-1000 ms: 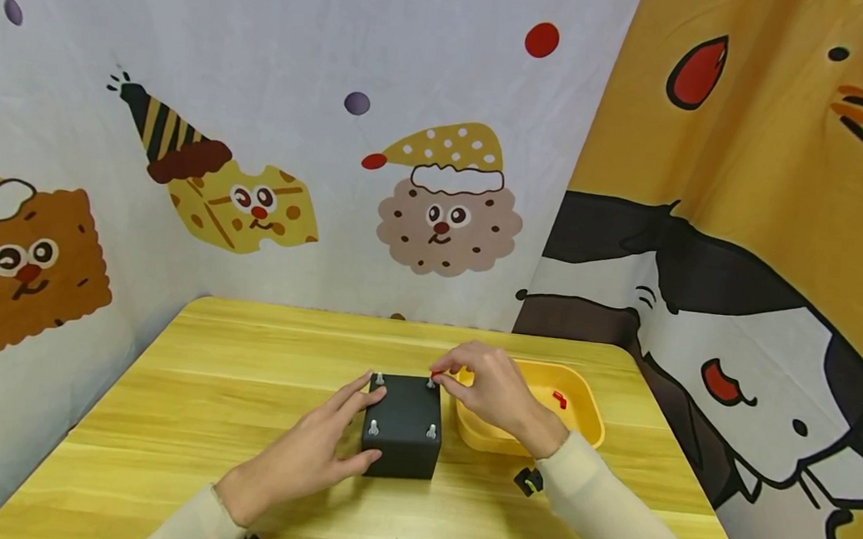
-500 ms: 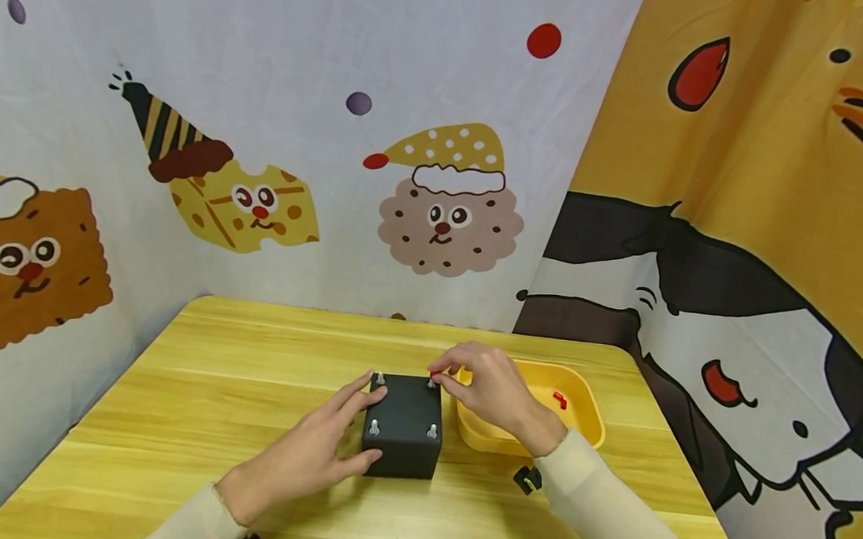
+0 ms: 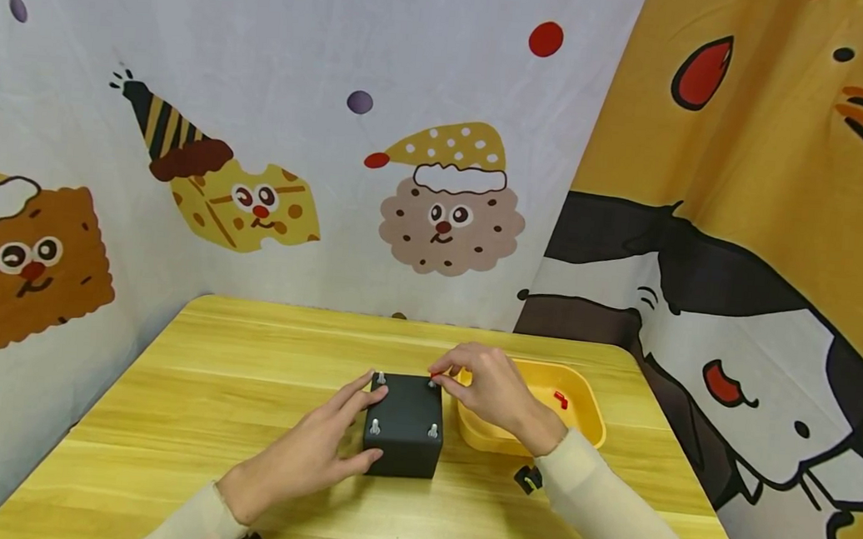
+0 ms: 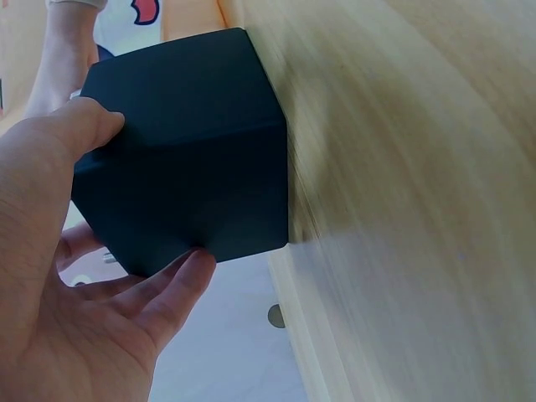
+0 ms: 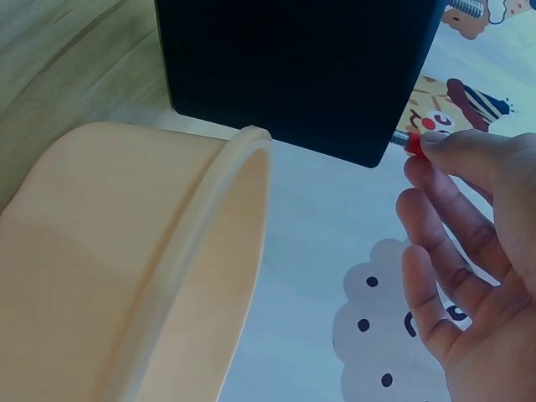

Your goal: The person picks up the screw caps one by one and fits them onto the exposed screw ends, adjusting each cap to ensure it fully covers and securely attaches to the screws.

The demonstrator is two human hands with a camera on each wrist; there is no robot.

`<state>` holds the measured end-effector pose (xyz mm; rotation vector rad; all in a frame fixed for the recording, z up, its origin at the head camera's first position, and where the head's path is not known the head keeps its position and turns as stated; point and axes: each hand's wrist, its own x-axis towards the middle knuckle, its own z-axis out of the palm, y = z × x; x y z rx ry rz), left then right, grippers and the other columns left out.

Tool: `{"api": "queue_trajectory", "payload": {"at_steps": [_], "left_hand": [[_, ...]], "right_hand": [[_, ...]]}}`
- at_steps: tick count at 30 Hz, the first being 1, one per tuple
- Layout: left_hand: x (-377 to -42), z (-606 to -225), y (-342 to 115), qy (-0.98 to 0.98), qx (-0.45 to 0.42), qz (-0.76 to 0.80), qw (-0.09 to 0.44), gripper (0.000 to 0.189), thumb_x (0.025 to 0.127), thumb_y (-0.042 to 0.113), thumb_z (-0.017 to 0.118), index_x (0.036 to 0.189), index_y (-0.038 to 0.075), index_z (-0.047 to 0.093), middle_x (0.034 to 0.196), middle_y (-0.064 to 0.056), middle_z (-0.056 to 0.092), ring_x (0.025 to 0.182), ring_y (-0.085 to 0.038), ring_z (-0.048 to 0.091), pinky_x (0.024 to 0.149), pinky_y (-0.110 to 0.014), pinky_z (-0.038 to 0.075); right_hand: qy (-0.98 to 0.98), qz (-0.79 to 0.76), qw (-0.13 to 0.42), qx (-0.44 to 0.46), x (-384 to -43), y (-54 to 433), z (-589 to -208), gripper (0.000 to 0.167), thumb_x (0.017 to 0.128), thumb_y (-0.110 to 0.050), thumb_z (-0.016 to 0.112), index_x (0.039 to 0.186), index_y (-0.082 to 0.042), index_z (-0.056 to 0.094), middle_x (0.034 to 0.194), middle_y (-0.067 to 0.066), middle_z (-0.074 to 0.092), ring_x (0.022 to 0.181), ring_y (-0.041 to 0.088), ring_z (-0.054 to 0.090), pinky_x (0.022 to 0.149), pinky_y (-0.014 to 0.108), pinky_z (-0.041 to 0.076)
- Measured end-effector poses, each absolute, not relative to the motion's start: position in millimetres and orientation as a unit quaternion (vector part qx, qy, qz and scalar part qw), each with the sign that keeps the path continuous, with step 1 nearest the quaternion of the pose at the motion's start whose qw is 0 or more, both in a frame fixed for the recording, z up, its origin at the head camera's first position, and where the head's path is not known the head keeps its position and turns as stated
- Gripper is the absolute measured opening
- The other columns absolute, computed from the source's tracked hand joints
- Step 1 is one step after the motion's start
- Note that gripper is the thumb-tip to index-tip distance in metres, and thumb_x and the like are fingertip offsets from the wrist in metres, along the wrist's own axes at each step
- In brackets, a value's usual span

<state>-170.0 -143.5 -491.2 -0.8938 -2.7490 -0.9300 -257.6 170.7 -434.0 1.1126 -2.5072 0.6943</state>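
A black box [image 3: 401,447] stands on the wooden table, with metal screws [image 3: 374,427] sticking up at its top corners. My left hand [image 3: 310,438] grips the box from the left, its thumb on the near side and fingers round the far side, as the left wrist view shows. Above the far right corner, my right hand [image 3: 494,391] pinches a small red cap [image 5: 414,144] between thumb and index finger. In the right wrist view the cap sits at the end of a threaded screw [image 5: 399,137]; the other fingers are loosely bent. My fingertips partly cover the cap.
Right of the box, a yellow tray [image 3: 594,398] stands close by, partly under my right hand. A few small red pieces [image 3: 561,400] lie in it. The wooden table [image 3: 245,357] reaches back to a printed cloth backdrop [image 3: 447,45].
My right fingers keep pinching the red cap at the same screw, with barely any shift. The left hand and the box stay in place; the head view drifts very slightly.
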Motion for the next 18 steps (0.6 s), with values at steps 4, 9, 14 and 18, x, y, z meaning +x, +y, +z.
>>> {"api": "queue_trajectory", "payload": {"at_steps": [4,9,14,18], "left_hand": [[-170.3,-491.2,-143.3,-0.905,-0.293,-0.304,0.049,0.083,0.109,0.042,0.085,0.179,0.019,0.045,0.190,-0.022,0.033,0.149,-0.041,0.071,0.114,-0.053,0.068],[-170.1,-491.5,-143.0,-0.904,-0.294,-0.306,0.049,0.083,0.110,0.042,0.085,0.179,0.019,0.044,0.191,-0.022,0.032,0.149,-0.041,0.071,0.114,-0.053,0.068],[-169.2,-491.6,-143.0,-0.904,-0.295,-0.307,0.051,0.084,0.110,0.041,0.085,0.179,0.019,0.044,0.191,-0.023,0.032,0.150,-0.041,0.071,0.113,-0.052,0.068],[-168.8,-491.5,-142.4,-0.905,-0.293,-0.305,0.053,0.084,0.109,0.041,0.085,0.179,0.018,0.045,0.190,-0.023,0.033,0.150,-0.041,0.071,0.114,-0.053,0.068]], "right_hand": [[-0.876,0.245,0.152,0.387,-257.3,170.5,-434.4,0.014,0.099,-0.014,0.096,0.111,-0.019,0.091,0.107,-0.006,0.090,0.091,0.011,0.081,0.081,0.039,0.074],[-0.879,0.237,0.156,0.384,-256.0,170.1,-433.7,0.015,0.098,-0.015,0.097,0.111,-0.021,0.091,0.106,-0.007,0.089,0.091,0.011,0.081,0.081,0.029,0.071],[-0.879,0.238,0.154,0.383,-254.8,170.3,-433.4,0.015,0.098,-0.015,0.097,0.112,-0.021,0.092,0.106,-0.007,0.090,0.091,0.010,0.081,0.081,0.025,0.069],[-0.879,0.240,0.151,0.384,-255.2,171.3,-435.3,0.013,0.100,-0.016,0.096,0.112,-0.019,0.092,0.107,-0.007,0.090,0.091,0.011,0.080,0.081,0.024,0.069]]}}
